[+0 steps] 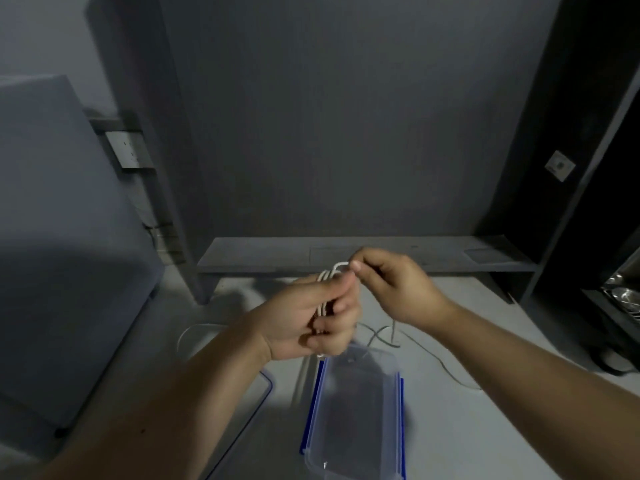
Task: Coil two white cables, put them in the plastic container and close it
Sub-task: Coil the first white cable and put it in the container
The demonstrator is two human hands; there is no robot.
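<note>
My left hand (pixel 311 317) grips the coiled white cable (pixel 323 299); my right hand (pixel 391 289) pinches its end, probably tucking it. Next: the open plastic container (pixel 356 410) below.

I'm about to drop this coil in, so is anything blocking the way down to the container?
Nothing visible does. The container sits open just below the left hand holding the coil; its lid lies off to the left.
</note>
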